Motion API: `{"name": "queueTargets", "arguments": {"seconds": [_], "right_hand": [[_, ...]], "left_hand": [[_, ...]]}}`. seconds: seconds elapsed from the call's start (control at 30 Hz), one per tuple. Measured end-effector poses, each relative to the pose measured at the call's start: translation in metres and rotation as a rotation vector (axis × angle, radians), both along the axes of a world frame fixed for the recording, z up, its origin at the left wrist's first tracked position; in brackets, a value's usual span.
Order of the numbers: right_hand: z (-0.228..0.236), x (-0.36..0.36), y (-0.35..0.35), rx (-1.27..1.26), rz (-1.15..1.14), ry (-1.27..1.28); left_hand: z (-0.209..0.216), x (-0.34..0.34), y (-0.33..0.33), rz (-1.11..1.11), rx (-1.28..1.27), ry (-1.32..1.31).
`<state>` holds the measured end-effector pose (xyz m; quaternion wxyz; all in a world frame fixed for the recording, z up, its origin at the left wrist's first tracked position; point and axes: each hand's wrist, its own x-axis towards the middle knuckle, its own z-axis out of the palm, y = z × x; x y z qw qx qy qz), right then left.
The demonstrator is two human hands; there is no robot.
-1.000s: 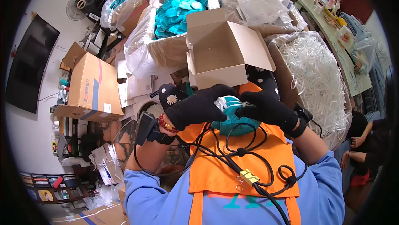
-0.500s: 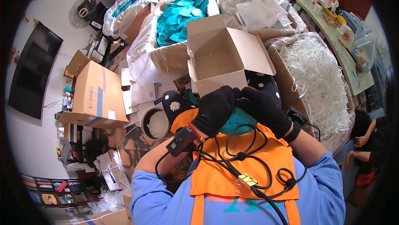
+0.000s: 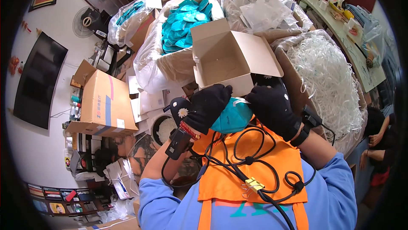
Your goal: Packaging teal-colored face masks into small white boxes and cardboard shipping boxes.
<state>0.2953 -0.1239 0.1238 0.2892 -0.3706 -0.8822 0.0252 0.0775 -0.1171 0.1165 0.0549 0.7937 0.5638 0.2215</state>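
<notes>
A teal face mask (image 3: 233,116) is between my gloved hands, just in front of the orange apron (image 3: 250,166). My left hand (image 3: 212,104), in a black glove, is closed at the mask's upper left side; its fingertips are partly hidden. At the mask's upper right corner a short white strap (image 3: 242,100) runs to my right hand (image 3: 271,106), whose gloved fingers are pinched on it. Just beyond the hands stands an open cardboard box (image 3: 221,66) with its flaps spread and nothing visible inside.
Teal masks (image 3: 185,21) fill a plastic-lined box beyond on the left. White straps (image 3: 323,77) heap in a box at right; clear bags (image 3: 272,13) lie in another behind. A bowl of white bits (image 3: 165,129) sits at left. Black cables (image 3: 248,160) loop over my apron. Another person's hands (image 3: 372,149) show at right.
My hands have drawn apart from where they met. More of the teal mask shows between them, and the white strap at its corner has come into sight.
</notes>
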Motion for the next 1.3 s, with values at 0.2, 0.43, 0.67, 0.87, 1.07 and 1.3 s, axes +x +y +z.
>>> {"name": "queueTargets", "arguments": {"seconds": [0.2, 0.43, 0.67, 0.87, 1.07, 1.3], "right_hand": [[0.010, 0.006, -0.002, -0.018, 0.015, -0.025], [0.006, -0.032, 0.005, -0.410, 0.491, 0.636], [0.012, -0.059, -0.021, -0.908, 0.242, 0.864], [0.018, -0.068, -0.054, -0.496, 0.298, 0.624], [0.036, -0.063, -0.074, -0.466, 0.318, 0.497], [0.051, -0.056, -0.076, -0.535, 0.461, 0.304]], "left_hand": [[-0.013, -0.023, 0.020, -0.124, 0.301, 0.449], [-0.005, -0.022, 0.022, -0.288, 0.176, -0.128], [-0.001, -0.013, 0.008, -0.326, 0.279, 0.002], [-0.022, -0.026, 0.016, -0.298, 0.374, 0.125], [-0.021, -0.032, 0.026, -0.284, 0.334, 0.156], [-0.011, -0.028, 0.026, -0.229, 0.275, 0.113]]}}
